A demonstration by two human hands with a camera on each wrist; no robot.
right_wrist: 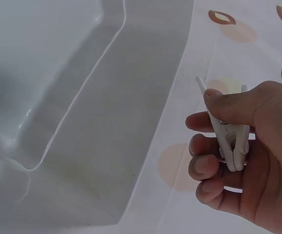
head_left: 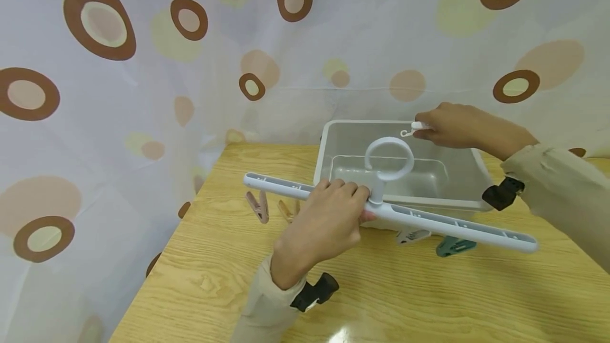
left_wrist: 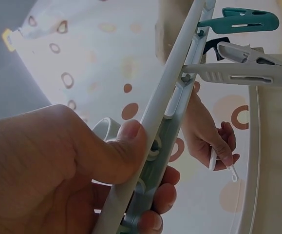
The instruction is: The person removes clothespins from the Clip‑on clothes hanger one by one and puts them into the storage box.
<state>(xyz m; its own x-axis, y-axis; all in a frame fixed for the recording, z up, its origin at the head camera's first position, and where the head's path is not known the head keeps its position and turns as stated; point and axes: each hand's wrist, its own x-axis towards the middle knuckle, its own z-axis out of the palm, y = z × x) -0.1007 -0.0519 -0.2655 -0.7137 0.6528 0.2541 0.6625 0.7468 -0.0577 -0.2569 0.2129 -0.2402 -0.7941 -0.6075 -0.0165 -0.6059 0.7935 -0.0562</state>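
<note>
My left hand (head_left: pixel 329 221) grips the middle of a long white clip-hanger bar (head_left: pixel 452 221), beside the base of its round hook (head_left: pixel 411 158). From the bar hang a pinkish clip (head_left: pixel 261 208), a tan clip (head_left: pixel 286 210) partly hidden by the hand, a pale grey clip (head_left: pixel 412 235) and a teal clip (head_left: pixel 455 246). Over the back right of a bin, my right hand (head_left: pixel 455 125) holds a white clothes clip (right_wrist: pixel 231 141) with a small hook (head_left: pixel 406 133) at its end. In the right wrist view, thumb and fingers pinch this clip.
Behind the bar, a pale grey plastic bin (head_left: pixel 343 139) stands on the wooden table (head_left: pixel 214 279). A white sheet (head_left: pixel 143 147) with brown and yellow round patterns hangs behind and to the left. Black wrist cameras (head_left: pixel 503 193) are strapped to both sleeves.
</note>
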